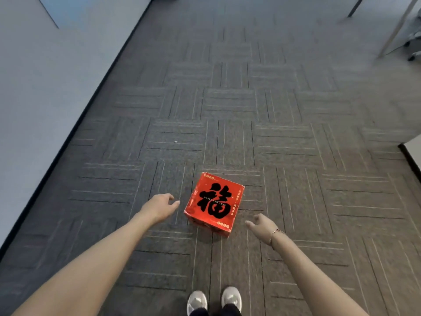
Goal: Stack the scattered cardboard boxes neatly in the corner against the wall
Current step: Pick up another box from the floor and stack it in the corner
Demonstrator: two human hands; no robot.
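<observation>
Red box point(214, 204) sat on the carpet point(296, 110) just ahead of your shoes point(214, 301). Your left hand point(159, 207) at its 9 o'clock and right hand point(262, 225) at 4 hung loosely spread, touching nothing. You needed opposite sides, gripped evenly, then a level lift.

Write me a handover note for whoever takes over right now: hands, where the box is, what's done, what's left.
Left hand: open, reaching in beside the left side of the red box, not touching it.
Right hand: open, near the box's right front corner, also clear of it; no grip yet.
The box, with a large black character on top, sits flat on the grey carpet, just ahead of the person's shoes.
Done: nothing visible; no stack or other boxes in view.
Left: take the box from both sides, lift it, carry it to the corner by the wall.
</observation>
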